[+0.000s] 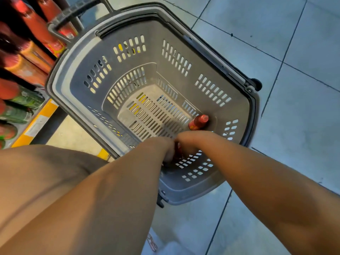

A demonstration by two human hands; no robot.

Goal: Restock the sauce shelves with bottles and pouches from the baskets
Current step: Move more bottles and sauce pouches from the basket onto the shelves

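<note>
A grey slotted shopping basket [237, 100] stands on the floor below me. One small red sauce bottle [199, 122] with a red cap stands in its near right corner. Both my arms reach down into the basket. My left hand [166, 150] and my right hand [189, 144] meet low against the near wall, knuckles toward me. Their fingers curl around a dark red bottle [178, 153], of which only a sliver shows between them. Which hand carries it I cannot tell.
Sauce shelves [27, 52] with red and green bottles run along the left, edged by a yellow price rail [39, 120]. The basket's handle [73, 13] leans toward the shelf. Grey floor tiles [294, 126] lie to the right. My brown clothing [46, 181] fills the lower left.
</note>
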